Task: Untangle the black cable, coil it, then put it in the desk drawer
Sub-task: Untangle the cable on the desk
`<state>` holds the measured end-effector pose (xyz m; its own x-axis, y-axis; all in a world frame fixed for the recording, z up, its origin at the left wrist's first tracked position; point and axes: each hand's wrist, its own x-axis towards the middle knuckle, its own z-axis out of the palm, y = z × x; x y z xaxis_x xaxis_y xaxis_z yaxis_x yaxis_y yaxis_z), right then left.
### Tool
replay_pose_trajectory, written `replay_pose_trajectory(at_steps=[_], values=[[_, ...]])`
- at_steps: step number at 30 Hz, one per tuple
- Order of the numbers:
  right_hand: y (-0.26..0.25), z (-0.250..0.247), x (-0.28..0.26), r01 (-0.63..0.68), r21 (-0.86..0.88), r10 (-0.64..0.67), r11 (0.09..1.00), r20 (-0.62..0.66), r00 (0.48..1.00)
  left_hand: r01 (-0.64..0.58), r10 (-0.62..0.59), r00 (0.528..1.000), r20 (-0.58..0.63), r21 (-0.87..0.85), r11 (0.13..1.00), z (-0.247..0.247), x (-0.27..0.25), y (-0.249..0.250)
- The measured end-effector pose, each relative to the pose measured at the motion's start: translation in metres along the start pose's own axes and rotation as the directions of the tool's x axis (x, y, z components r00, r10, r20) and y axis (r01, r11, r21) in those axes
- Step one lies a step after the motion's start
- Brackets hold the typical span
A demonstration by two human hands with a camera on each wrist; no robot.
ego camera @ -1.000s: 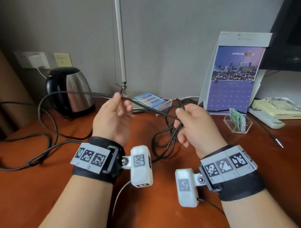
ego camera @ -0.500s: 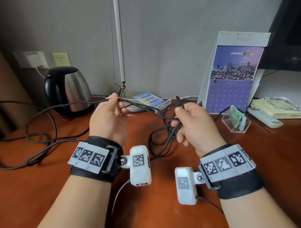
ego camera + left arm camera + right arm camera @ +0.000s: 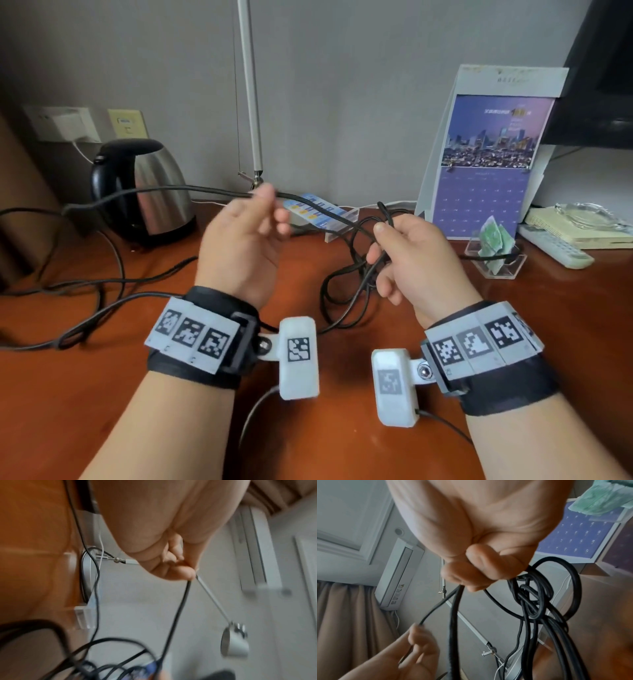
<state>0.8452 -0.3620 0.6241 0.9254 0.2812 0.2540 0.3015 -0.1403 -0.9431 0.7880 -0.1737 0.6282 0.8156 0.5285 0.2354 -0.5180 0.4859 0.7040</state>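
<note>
- Two hands are raised above a reddish-brown desk (image 3: 565,335), and a black cable (image 3: 318,214) is stretched between them.
- The left hand (image 3: 245,246) is held at mid-frame; one strand is pinched between its thumb and fingertips.
- From that pinch, the strand is carried leftward in the air, in front of a steel kettle (image 3: 144,190) near the back wall.
- The right hand (image 3: 416,260) is curled round a knotted bundle of loops, which hangs below it and touches the desk.
- Slack cable is spread in loose curves over the desk's left side.
- A desk calendar (image 3: 489,164), a clear holder (image 3: 498,260) and a remote (image 3: 556,246) are crowded along the back right.
- Bare desk surface is seen in the foreground, beneath both forearms.
</note>
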Motion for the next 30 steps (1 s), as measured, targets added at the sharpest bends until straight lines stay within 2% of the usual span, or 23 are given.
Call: replay_pose_trajectory(at_steps=[2, 3, 5, 7, 8, 13, 16, 18, 21, 25, 30], values=[[0.001, -0.001, 0.001, -0.008, 0.012, 0.008, 1.000, -0.005, 1.000, -0.021, 0.013, 0.995, -0.095, -0.091, 0.996, -0.008, 0.007, 0.004], [0.001, 0.000, 0.001, -0.011, 0.010, 0.011, 1.000, 0.000, 1.000, 0.015, -0.018, 0.997, -0.080, -0.040, 0.999, -0.008, 0.007, 0.002], [0.001, 0.004, -0.001, -0.016, 0.001, 0.016, 1.000, 0.018, 1.000, 0.103, -0.123, 0.988, 0.091, 0.205, 0.973, -0.002, -0.004, -0.007], [0.000, 0.005, -0.002, -0.012, 0.006, 0.012, 1.000, 0.032, 0.999, 0.136, -0.284, 0.918, 0.275, 0.456, 0.880, 0.008, -0.017, -0.016], [0.000, 0.005, -0.002, -0.009, 0.010, 0.009, 1.000, 0.037, 0.999, 0.131, -0.326, 0.891, 0.317, 0.508, 0.851, 0.011, -0.021, -0.018], [0.000, 0.005, -0.002, -0.001, 0.007, 0.001, 1.000, 0.059, 0.998, 0.180, -0.292, 0.922, 0.256, 0.385, 0.905, 0.002, -0.012, -0.005], [0.000, 0.008, -0.003, 0.009, 0.014, -0.010, 1.000, 0.085, 0.996, 0.127, -0.312, 0.902, 0.298, 0.508, 0.852, 0.002, -0.016, -0.012], [-0.001, 0.009, -0.004, 0.015, 0.010, -0.015, 1.000, 0.100, 0.995, 0.097, -0.294, 0.903, 0.313, 0.517, 0.850, 0.005, -0.018, -0.017], [-0.002, 0.007, -0.005, 0.019, 0.009, -0.020, 1.000, 0.100, 0.995, 0.125, -0.258, 0.927, 0.272, 0.425, 0.897, 0.007, -0.016, -0.013], [-0.002, 0.007, -0.004, 0.016, 0.011, -0.017, 1.000, 0.096, 0.995, 0.145, -0.253, 0.937, 0.241, 0.393, 0.908, 0.006, -0.017, -0.012], [0.001, 0.003, -0.001, 0.017, -0.035, -0.017, 0.999, 0.010, 1.000, 0.169, -0.208, 0.968, 0.140, 0.249, 0.954, 0.007, -0.012, -0.008]])
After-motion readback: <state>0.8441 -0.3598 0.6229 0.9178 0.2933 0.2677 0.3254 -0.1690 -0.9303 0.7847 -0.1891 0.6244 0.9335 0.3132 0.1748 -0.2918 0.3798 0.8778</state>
